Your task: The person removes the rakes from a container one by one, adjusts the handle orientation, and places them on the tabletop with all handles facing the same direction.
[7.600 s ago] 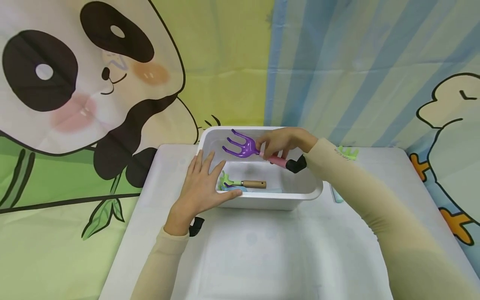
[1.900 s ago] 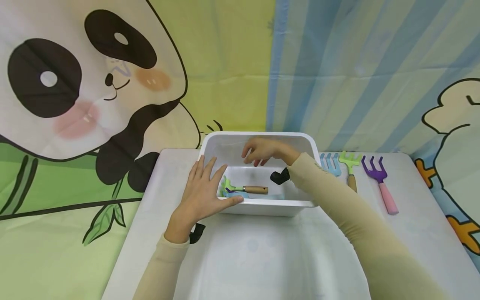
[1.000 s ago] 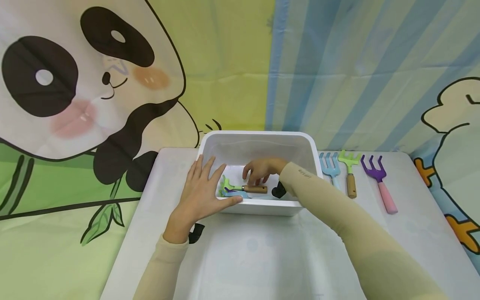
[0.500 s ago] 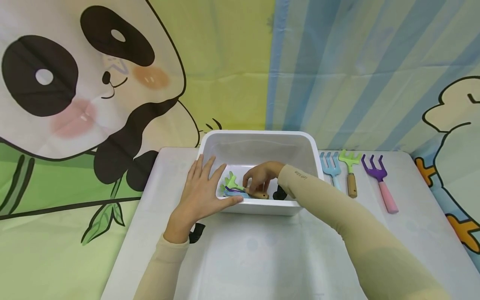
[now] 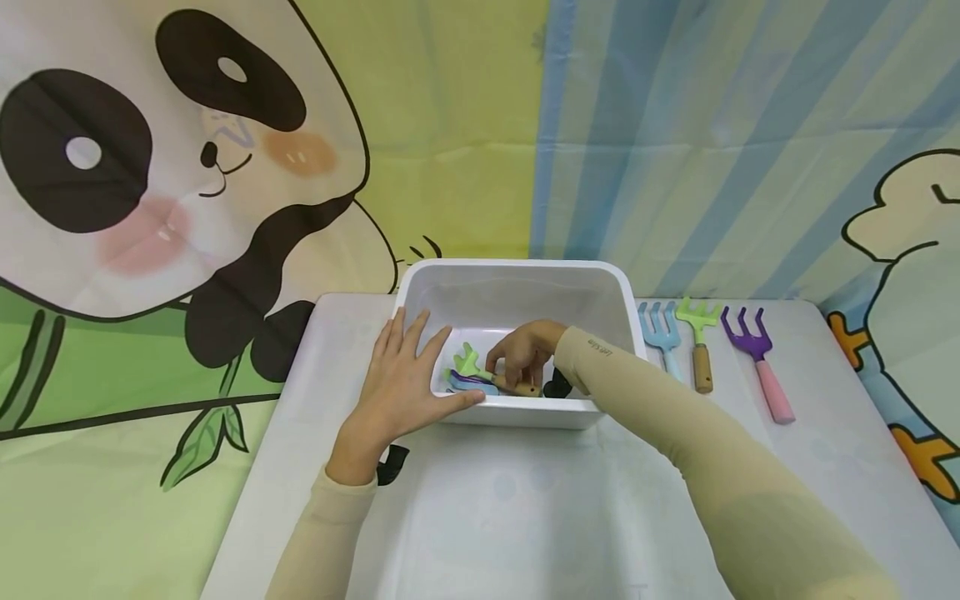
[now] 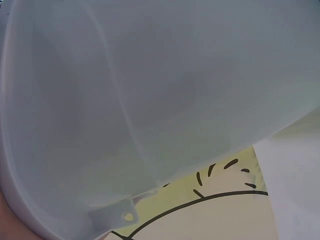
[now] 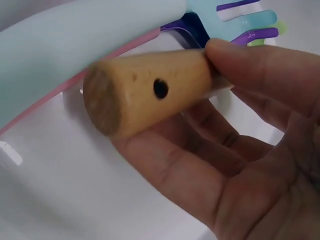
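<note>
R hand (image 5: 525,354) (head view, just below ctr of frame) is inside the white bin (image 5: 517,264), fingers curled, pinching wooden handle of green rake (image 5: 468,362); handle's butt end w/ dark hole sits mid-frame in R wrist cam. L hand (image 5: 397,382), left of ctr, has fingers & thumb spread wide, nothing gripped, resting on bin's near-left corner, thumb along front rim.

Other stuff: under/beside the rake in bin, light-blue tool (image 5: 474,386) + purple tines (image 7: 255,35); pale-blue handle (image 7: 100,40) runs across upper left of R wrist cam, pink handle (image 7: 45,107) partly under it. On bench (image 5: 495,533), right of bin: blue rake (image 5: 660,329), 2nd green rake (image 5: 701,333), purple fork (image 5: 757,358) w/ pink handle. Panda backdrop (image 5: 285,225) behind.

Hidden/cut off: R sleeve (image 5: 675,425) covers end of blue rake's handle; L hand + front rim block part of bin contents. L wrist cam = mostly bin wall, only a sliver of hand at lower left (dim, soft).
</note>
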`<state>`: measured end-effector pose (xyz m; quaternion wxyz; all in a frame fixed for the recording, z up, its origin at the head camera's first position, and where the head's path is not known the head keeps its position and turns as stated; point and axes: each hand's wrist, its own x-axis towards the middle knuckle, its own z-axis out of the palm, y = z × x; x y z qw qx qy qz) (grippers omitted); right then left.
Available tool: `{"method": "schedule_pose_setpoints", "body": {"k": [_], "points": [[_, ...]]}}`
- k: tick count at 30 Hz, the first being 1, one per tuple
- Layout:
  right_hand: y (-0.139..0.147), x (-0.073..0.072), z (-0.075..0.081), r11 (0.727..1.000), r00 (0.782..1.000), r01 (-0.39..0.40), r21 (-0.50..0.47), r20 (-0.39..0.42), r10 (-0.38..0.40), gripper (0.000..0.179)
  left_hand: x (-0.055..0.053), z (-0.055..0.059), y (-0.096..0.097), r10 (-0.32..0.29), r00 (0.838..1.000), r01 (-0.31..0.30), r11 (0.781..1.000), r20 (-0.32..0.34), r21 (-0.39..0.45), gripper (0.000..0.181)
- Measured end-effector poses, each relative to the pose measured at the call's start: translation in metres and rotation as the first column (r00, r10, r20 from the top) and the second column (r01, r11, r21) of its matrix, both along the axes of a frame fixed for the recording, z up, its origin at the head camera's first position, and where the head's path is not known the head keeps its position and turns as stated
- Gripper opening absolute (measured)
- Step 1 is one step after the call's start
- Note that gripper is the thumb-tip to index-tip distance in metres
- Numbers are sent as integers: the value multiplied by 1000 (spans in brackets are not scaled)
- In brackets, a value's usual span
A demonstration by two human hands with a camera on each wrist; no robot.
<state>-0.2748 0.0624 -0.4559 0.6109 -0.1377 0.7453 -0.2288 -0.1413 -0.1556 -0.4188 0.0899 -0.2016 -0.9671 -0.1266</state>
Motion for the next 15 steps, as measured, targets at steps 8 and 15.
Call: {"method": "schedule_pose_setpoints", "body": {"k": [8,15], "points": [[2,-2,-1,999,998,35,14,-54,-34,52,1,2,0,-1,1000,1,1000,11,-2,108],[1,-1,-2,993,979,88,-73,-177,-100,53,2,2,0,2,1000,-2,1000,13,-4,107]]}}
